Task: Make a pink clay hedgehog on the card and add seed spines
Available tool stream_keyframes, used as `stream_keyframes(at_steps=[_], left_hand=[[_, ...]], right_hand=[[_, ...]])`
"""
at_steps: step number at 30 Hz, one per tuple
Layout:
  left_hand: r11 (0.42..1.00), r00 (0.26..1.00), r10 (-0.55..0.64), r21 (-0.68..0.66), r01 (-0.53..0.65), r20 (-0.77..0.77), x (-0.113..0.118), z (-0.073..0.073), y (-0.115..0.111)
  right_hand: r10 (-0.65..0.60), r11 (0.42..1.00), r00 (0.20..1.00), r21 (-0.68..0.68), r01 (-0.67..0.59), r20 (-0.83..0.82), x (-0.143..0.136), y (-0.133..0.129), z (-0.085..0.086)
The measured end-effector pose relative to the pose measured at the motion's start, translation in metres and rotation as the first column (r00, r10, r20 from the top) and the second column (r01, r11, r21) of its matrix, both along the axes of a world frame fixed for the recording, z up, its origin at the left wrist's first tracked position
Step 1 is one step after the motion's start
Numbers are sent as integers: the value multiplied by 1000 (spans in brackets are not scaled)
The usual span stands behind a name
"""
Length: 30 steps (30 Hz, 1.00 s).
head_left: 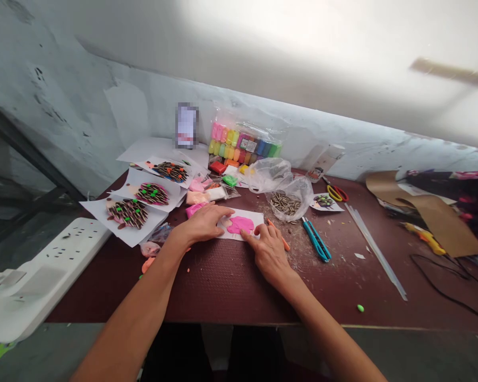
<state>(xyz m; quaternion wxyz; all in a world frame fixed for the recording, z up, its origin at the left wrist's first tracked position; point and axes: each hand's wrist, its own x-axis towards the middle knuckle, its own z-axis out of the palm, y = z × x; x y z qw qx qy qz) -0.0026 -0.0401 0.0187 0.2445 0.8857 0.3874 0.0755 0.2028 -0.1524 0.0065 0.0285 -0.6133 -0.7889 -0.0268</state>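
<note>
A flat patch of pink modelling clay (241,225) lies on a small white paper card (257,217) on the table. My left hand (206,222) rests at the card's left edge, thumb and forefinger apart, holding nothing. With a fingertip, my right hand (270,251) presses the lower right edge of the clay; its fingers are apart and partly bent. An orange stick-like tool (282,241) lies beside the right hand, partly hidden by it. Behind my left hand sits a lump of brighter pink clay (195,209).
Finished-looking hedgehog cards (128,213) lie on the left near a white power strip (69,249). A bag of striped seeds (287,204), a teal cutter (317,240), scissors (336,193) and clear sticks (376,252) lie right. Packs of coloured clay (242,146) stand behind.
</note>
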Motion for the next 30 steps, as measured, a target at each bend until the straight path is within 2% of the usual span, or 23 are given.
stream_keyframes(at_steps=[13, 20, 24, 30], left_hand=[[1000, 1000, 1, -23, -1, 2, 0, 0, 0], [1000, 1000, -3, -17, 3, 2, 1, -1, 1], [1000, 1000, 0, -14, 0, 1, 1, 1, -1], [1000, 1000, 13, 5, -13, -17, 2, 2, -2]], right_hand=[[-85, 996, 996, -13, 85, 22, 4, -4, 0], [-113, 992, 992, 54, 116, -60, 8, -3, -5], [-27, 994, 997, 100, 34, -69, 3, -1, -4], [144, 988, 989, 46, -145, 21, -13, 5, 6]])
